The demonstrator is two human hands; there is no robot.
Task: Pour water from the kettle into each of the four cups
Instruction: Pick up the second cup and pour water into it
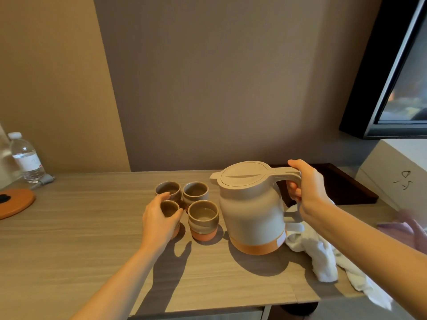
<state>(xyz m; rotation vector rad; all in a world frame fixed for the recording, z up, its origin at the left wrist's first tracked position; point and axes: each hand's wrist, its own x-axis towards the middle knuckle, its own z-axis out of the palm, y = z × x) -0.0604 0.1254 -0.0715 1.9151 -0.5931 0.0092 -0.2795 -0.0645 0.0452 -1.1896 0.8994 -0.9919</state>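
A beige kettle [250,209] with an orange base band stands upright on the wooden table [92,239], lid closed, spout toward the cups. My right hand [307,188] is wrapped around its handle. Several brown ceramic cups with orange bottoms sit in a tight cluster left of the kettle: back left cup [168,189], back right cup [195,191], front right cup [203,219], which looks to hold some water, and front left cup [170,210]. My left hand [158,221] grips the front left cup from its left side and hides most of it.
A white cloth [316,252] lies crumpled right of the kettle near the table's front edge. A dark tray [342,188] and a white box [397,172] are at the back right. A water bottle [26,158] and an orange round base [16,202] sit far left.
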